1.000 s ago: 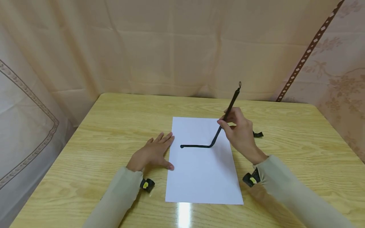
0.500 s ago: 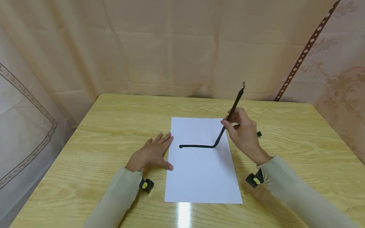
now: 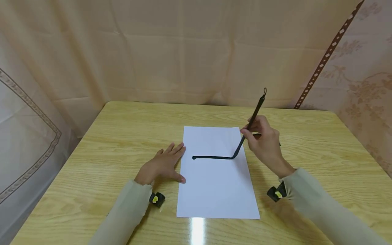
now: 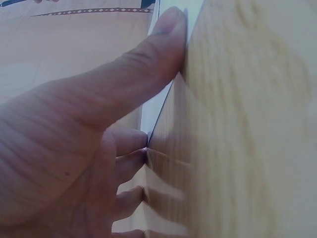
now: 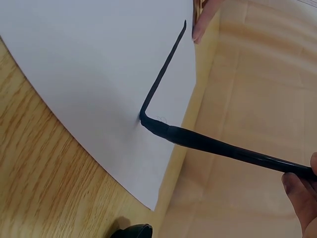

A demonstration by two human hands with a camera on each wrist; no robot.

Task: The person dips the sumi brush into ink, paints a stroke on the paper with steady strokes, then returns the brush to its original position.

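While right grip [image 3: 264, 144] pinches the brush [image 3: 257, 109], left grip [image 3: 163, 165] spread wide, one stroke [image 3: 212, 157] marks the paper [image 3: 217, 194], tip not lifted yet.

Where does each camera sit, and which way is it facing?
Head: worn on the head, facing forward and down at a white rectangular paper sheet; left hand, right hand and beige sleeves show.
Left wrist: on that wrist, looking along the sheet's edge and yellow wood-grain table; left thumb and fingers show.
Right wrist: on that wrist, facing a slender black brush and black painted line; parts of both hands show.
Shared: head and right wrist both show brush and line.
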